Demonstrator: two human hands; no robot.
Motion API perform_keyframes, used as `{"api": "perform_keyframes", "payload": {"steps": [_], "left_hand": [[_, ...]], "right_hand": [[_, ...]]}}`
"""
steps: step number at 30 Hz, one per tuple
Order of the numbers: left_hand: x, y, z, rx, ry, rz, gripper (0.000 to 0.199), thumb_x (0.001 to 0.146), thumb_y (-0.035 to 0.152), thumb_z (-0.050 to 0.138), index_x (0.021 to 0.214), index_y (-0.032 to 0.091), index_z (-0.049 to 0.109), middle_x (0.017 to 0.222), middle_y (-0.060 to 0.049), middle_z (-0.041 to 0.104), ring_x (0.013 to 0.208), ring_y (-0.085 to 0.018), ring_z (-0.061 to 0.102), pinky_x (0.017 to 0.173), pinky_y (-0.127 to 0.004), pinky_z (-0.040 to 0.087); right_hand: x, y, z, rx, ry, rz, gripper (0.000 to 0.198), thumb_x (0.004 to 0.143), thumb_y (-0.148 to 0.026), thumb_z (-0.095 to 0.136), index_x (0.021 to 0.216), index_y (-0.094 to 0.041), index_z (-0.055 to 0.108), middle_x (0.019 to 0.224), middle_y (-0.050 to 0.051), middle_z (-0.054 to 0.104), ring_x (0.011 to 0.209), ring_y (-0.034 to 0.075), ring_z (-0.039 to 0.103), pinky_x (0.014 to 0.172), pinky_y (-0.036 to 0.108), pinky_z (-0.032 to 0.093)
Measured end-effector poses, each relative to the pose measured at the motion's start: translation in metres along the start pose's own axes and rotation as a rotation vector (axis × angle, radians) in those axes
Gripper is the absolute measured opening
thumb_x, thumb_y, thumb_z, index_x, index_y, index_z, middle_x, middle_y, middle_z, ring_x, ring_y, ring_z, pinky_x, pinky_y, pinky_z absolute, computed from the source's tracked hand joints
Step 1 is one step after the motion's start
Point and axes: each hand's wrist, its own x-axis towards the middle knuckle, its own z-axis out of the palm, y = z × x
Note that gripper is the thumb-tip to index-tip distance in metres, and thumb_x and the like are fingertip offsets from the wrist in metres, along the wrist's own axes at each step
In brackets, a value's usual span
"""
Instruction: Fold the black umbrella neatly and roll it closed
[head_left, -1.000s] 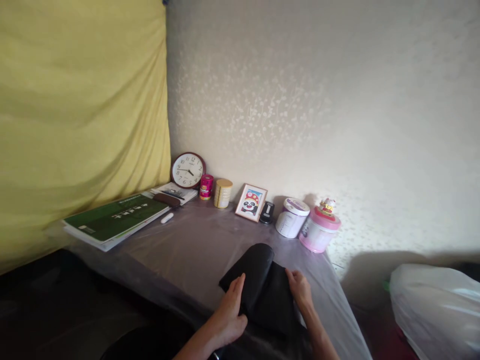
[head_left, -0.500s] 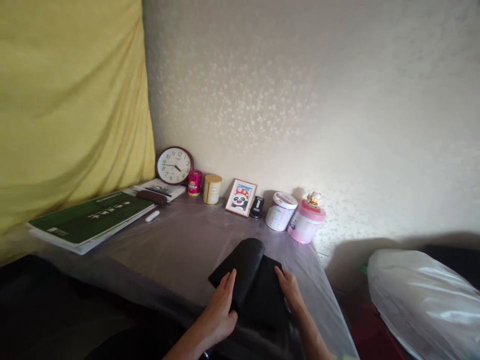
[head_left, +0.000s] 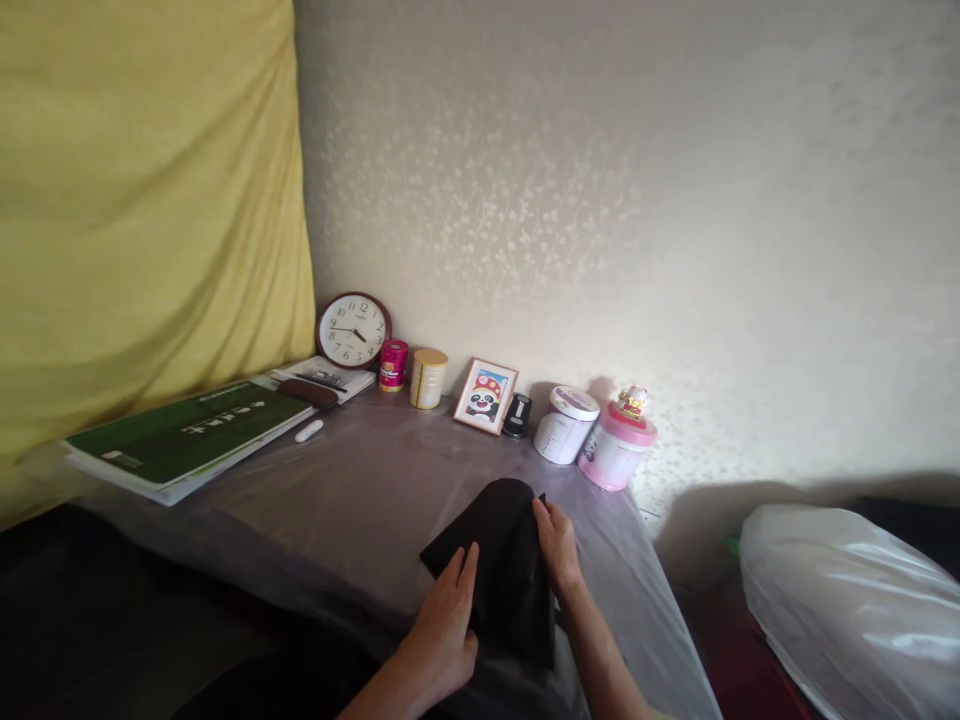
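A black folded cloth (head_left: 506, 560), which looks soft and slightly stiff, lies at the near edge of the table with its upper end rounded in a fold. Flat along its left side rests my left hand (head_left: 446, 620), fingers stretched out and touching the fabric, thumb lower down. My right hand (head_left: 556, 545) pinches the cloth's right edge between thumb and fingers, lifting that side towards the fold. The underside of the cloth and part of the right fingers are hidden.
A grey cover lies over the table (head_left: 360, 480). A green book (head_left: 202, 430), brown case (head_left: 307, 393) and white oval item (head_left: 309, 431) are left. Along the wall stand a clock (head_left: 355, 330), tins (head_left: 428, 380), a panda picture (head_left: 486, 397) and tubs (head_left: 566, 425). A plastic-wrapped bundle (head_left: 847, 570) sits right.
My right hand has moved up and left, bringing the cloth's right part over against the fold. My left hand has stayed nearly in place. The view has shifted slightly.
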Motion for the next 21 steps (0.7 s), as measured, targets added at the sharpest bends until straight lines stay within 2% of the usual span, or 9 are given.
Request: {"api": "perform_keyframes", "payload": {"steps": [3, 5, 10, 13, 18, 21], "left_hand": [[0.0, 0.002, -0.002, 0.022, -0.01, -0.012, 0.093, 0.057, 0.001, 0.047, 0.141, 0.008, 0.009, 0.149, -0.016, 0.016, 0.136, -0.022, 0.018, 0.11, -0.031, 0.022], [0.0, 0.003, -0.004, 0.036, -0.027, -0.019, 0.093, 0.056, 0.001, 0.047, 0.141, 0.008, 0.009, 0.149, -0.015, 0.016, 0.136, -0.022, 0.019, 0.11, -0.031, 0.022], [0.002, 0.001, -0.005, 0.069, -0.03, -0.01, 0.092, 0.056, 0.002, 0.048, 0.14, 0.005, 0.012, 0.148, -0.017, 0.017, 0.136, -0.022, 0.019, 0.111, -0.031, 0.022], [0.004, -0.003, -0.001, 0.074, -0.011, 0.0, 0.088, 0.056, 0.004, 0.049, 0.139, 0.004, 0.019, 0.148, -0.017, 0.021, 0.136, -0.023, 0.02, 0.111, -0.031, 0.021], [0.0, -0.009, -0.003, 0.12, -0.023, -0.006, 0.079, 0.062, 0.007, 0.047, 0.138, 0.005, 0.022, 0.145, -0.016, 0.028, 0.133, -0.022, 0.027, 0.11, -0.032, 0.023], [-0.005, -0.011, -0.013, 0.147, -0.023, -0.026, 0.07, 0.07, 0.015, 0.047, 0.136, 0.003, 0.025, 0.14, -0.019, 0.036, 0.128, -0.024, 0.037, 0.107, -0.034, 0.03]], "right_hand": [[0.007, -0.003, 0.013, 0.015, -0.008, 0.036, 0.039, 0.076, -0.051, 0.045, 0.077, -0.016, 0.064, 0.07, 0.009, 0.068, 0.072, 0.025, 0.064, 0.063, 0.031, 0.048], [0.01, -0.004, 0.021, 0.034, -0.022, 0.066, 0.037, 0.075, -0.049, 0.047, 0.083, -0.016, 0.063, 0.069, 0.009, 0.068, 0.071, 0.025, 0.065, 0.061, 0.031, 0.05], [0.01, -0.009, 0.038, 0.091, -0.109, 0.111, 0.037, 0.077, -0.045, 0.047, 0.096, -0.015, 0.056, 0.063, 0.005, 0.066, 0.044, 0.018, 0.06, 0.041, 0.028, 0.046], [0.007, -0.012, 0.042, 0.125, -0.158, 0.118, 0.033, 0.077, -0.044, 0.047, 0.093, -0.015, 0.053, 0.063, 0.003, 0.066, 0.041, 0.015, 0.058, 0.038, 0.025, 0.044], [-0.003, -0.021, 0.038, 0.112, -0.31, -0.029, 0.021, 0.081, -0.038, 0.044, 0.085, -0.019, 0.053, 0.072, 0.003, 0.07, 0.053, 0.013, 0.06, 0.053, 0.025, 0.047], [-0.011, -0.027, 0.033, 0.019, -0.366, -0.129, 0.016, 0.082, -0.034, 0.045, 0.085, -0.021, 0.054, 0.079, 0.001, 0.072, 0.064, 0.015, 0.063, 0.065, 0.029, 0.047]]}}
